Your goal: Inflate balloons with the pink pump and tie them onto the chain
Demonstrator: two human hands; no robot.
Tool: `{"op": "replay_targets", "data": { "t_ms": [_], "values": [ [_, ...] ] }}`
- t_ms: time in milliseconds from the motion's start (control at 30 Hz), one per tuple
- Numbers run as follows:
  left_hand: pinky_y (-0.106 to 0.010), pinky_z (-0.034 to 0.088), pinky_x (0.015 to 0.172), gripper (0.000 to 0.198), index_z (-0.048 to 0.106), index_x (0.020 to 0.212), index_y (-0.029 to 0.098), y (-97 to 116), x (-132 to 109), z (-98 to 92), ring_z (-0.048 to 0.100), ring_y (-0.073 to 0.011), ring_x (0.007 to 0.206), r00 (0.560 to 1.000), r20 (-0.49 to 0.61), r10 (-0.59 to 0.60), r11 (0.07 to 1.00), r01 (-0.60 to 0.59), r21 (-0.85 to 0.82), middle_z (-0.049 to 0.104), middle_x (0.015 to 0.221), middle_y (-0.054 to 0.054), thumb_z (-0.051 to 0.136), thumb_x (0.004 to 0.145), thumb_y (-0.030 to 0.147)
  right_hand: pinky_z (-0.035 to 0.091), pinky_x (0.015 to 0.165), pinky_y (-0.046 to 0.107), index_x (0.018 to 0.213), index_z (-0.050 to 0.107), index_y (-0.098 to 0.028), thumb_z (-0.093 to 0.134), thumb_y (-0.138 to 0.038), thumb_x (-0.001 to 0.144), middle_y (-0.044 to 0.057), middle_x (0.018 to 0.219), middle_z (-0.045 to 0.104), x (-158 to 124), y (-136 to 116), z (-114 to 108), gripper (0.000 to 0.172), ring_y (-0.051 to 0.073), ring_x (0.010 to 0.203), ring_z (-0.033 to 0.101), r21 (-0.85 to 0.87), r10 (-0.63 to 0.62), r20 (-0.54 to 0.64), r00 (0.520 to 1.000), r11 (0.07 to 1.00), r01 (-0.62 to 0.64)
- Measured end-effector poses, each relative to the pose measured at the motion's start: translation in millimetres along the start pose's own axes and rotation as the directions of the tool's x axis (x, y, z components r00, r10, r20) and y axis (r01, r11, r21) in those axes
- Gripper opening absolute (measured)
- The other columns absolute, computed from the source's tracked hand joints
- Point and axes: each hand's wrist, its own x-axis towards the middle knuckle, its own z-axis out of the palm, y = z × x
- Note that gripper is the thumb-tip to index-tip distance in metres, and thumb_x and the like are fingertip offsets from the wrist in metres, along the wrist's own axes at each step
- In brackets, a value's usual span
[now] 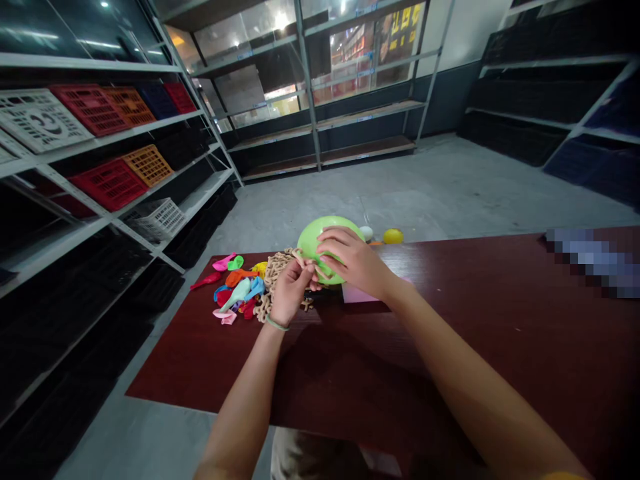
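Observation:
A round inflated green balloon sits at the table's far edge between my hands. My left hand is closed in a pinch on a beige cord beside the balloon's near side. Curved fingers of my right hand lie against the balloon from the right; its thumb is hidden. A heap of thick beige cord lies just beyond and left of my left hand. Further left, several uninflated balloons in many colours are piled loosely. Whether the cord goes around the balloon's neck, I cannot tell.
A dark red-brown table is in front of me. A pink flat piece lies partly under my right wrist. Beyond the far edge show a yellow balloon and a white one. Shelves with plastic crates stand left.

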Motion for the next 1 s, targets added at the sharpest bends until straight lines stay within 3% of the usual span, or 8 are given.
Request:
{"op": "replay_targets", "data": {
  "t_ms": [400,567,633,800,900,1000],
  "values": [
    [-0.021,0.045,0.046,0.030,0.057,0.085,0.018,3,-5,3.2,0.056,-0.0100,0.049,0.998,0.039,0.045,0.988,-0.051,0.149,0.062,0.064,0.002,0.068,0.083,0.047,0.045,0.100,0.040,0.083,0.065,-0.022,0.054,-0.020,0.093,0.005,0.105,0.063,1,-1,-2,0.015,0.020,0.108,0.055,-0.090,-0.090,0.086,0.992,0.991,0.097],
    [-0.022,0.044,0.050,0.023,0.057,0.082,0.019,2,-7,2.5,0.055,-0.0101,0.052,0.986,0.004,0.165,0.946,-0.159,0.283,0.060,0.064,0.002,0.064,0.088,0.040,0.043,0.101,0.041,0.082,0.062,-0.021,0.052,-0.016,0.089,0.007,0.105,0.062,1,-5,8,0.013,0.022,0.112,0.053,-0.179,-0.085,0.078,0.993,0.979,0.098],
    [-0.021,0.043,0.053,0.020,0.056,0.078,0.019,0,-8,1.0,0.053,-0.0095,0.053,0.955,-0.082,0.284,0.882,-0.227,0.414,0.058,0.063,0.003,0.064,0.088,0.035,0.041,0.104,0.041,0.084,0.062,-0.020,0.051,-0.015,0.088,0.008,0.105,0.061,1,-8,12,0.012,0.023,0.115,0.052,-0.217,-0.100,0.079,0.992,0.969,0.116],
    [-0.020,0.043,0.057,0.011,0.062,0.084,0.018,-7,-13,-0.7,0.054,-0.0088,0.058,0.794,-0.216,0.567,0.680,-0.304,0.667,0.063,0.072,0.001,0.069,0.084,0.027,0.038,0.107,0.043,0.087,0.062,-0.019,0.051,-0.016,0.088,0.008,0.102,0.062,2,-19,21,0.011,0.023,0.112,0.053,-0.229,-0.096,0.034,0.995,0.968,0.102],
    [-0.022,0.044,0.059,0.011,0.064,0.088,0.018,-10,-13,-1.0,0.057,-0.0097,0.061,0.739,-0.266,0.619,0.663,-0.311,0.681,0.065,0.075,0.000,0.068,0.085,0.028,0.039,0.105,0.043,0.085,0.061,-0.021,0.054,-0.016,0.087,0.006,0.099,0.063,1,-25,25,0.009,0.023,0.108,0.054,-0.157,-0.038,-0.055,0.998,0.987,0.029],
    [-0.022,0.045,0.056,0.012,0.062,0.090,0.018,-12,-11,-2.8,0.056,-0.0097,0.057,0.740,-0.281,0.611,0.721,-0.374,0.583,0.063,0.072,0.000,0.066,0.089,0.029,0.040,0.105,0.044,0.084,0.062,-0.023,0.054,-0.021,0.092,0.003,0.095,0.064,1,-25,24,0.011,0.021,0.106,0.055,-0.068,-0.022,-0.112,0.993,0.998,0.014]
  ]
}}
